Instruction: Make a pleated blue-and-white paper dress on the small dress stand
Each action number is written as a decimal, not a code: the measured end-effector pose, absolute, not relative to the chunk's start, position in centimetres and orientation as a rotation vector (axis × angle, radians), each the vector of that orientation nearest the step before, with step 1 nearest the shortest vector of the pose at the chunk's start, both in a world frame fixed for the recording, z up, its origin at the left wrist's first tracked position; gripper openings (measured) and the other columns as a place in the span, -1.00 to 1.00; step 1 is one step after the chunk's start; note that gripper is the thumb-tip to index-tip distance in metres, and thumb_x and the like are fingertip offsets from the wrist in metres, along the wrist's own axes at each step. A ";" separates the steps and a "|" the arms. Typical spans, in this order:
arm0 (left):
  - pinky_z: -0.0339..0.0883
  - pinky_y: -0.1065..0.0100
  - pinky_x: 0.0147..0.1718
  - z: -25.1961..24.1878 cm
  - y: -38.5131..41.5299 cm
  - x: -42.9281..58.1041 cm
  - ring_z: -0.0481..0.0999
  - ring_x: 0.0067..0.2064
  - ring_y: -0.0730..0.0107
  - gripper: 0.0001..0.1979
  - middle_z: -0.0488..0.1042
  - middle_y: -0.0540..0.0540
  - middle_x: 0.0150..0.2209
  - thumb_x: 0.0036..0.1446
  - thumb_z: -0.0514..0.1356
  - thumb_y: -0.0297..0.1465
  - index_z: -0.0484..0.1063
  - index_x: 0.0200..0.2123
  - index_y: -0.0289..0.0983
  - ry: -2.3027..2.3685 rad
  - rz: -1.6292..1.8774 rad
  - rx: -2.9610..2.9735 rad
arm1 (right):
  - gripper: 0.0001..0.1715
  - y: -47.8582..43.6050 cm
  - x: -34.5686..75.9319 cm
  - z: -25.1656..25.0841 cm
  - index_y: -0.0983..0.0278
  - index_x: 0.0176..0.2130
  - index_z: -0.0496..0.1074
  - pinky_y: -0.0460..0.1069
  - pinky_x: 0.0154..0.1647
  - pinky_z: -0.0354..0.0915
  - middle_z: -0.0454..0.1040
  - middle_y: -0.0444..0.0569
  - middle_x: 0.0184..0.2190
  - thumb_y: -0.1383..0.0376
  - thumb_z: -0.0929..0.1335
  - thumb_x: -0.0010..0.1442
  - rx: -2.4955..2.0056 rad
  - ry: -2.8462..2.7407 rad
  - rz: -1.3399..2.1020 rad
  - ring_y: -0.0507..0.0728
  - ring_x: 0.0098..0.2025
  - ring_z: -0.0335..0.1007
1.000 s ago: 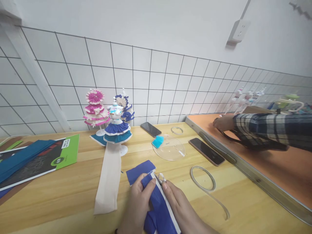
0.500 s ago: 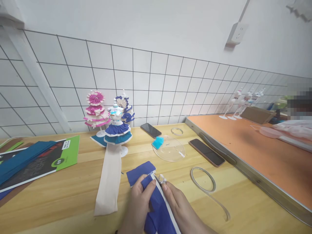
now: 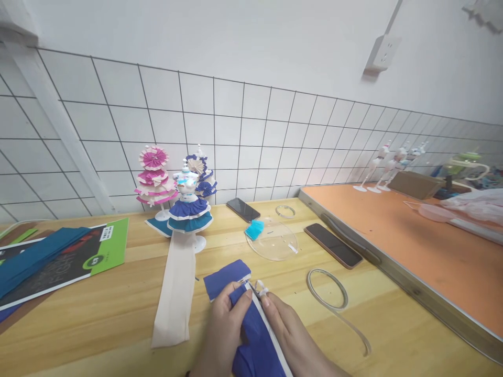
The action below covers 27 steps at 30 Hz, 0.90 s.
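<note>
- Your surface (image 3: 118, 303), pale wood, fills the lower frame; a white wall behind carries a black grid (image 3: 245, 112), with a socket (image 3: 383, 52) at upper right.
- At lower middle you have the blue strip (image 3: 262, 335), its white edge running down towards the bottom.
- Your left hand (image 3: 228, 314) has its grip clamped on that strip, thumb on top.
- Your right hand's (image 3: 288, 324) grip is together beside the white edge; you cannot tell what it pinches, though a white curl (image 3: 262, 288) shows at the tips.
- Left of your hands lies a cream strip (image 3: 175, 298), its top end behind the blue-skirted figure (image 3: 189, 204).
- That figure also partly covers the navy figure (image 3: 206, 183).
- Mid-right, a clear disc (image 3: 275, 252) is hard to make out against the wood.
- The left edge cuts off the teal strip (image 3: 35, 259); the bottom edge, your blue strip.
- At right, an orange board (image 3: 424, 251) runs out of frame, and the clutter beyond is blurred.
</note>
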State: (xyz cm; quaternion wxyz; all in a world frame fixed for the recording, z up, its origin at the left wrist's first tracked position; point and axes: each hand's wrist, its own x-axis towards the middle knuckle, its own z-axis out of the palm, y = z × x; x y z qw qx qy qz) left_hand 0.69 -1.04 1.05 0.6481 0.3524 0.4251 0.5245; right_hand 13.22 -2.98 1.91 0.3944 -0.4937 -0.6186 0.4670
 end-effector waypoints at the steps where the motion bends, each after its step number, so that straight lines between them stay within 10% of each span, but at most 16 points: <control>1: 0.28 0.48 -0.45 1.1 -1.1 0.7 0.41 -0.46 0.45 -0.80 0.45 0.03 -0.52 -0.03 0.28 -0.27 0.41 -0.41 -0.28 0.978 1.185 0.796 | -0.49 -3.0 13.2 2.0 0.29 -0.30 0.37 -0.01 -0.18 0.29 0.44 0.00 -0.36 -0.02 0.11 0.28 -1.256 -1.572 1.189 0.14 -0.27 0.35; 27: 0.33 0.37 -0.26 0.7 -1.0 0.6 0.50 -0.26 0.26 -0.81 0.55 -0.11 -0.34 0.01 0.25 -0.31 0.45 -0.32 -0.30 0.936 1.170 0.876 | -0.52 -3.3 13.4 2.4 0.28 -0.30 0.34 -0.04 -0.20 0.27 0.44 -0.02 -0.35 -0.01 0.10 0.29 -1.250 -1.556 1.230 0.12 -0.29 0.34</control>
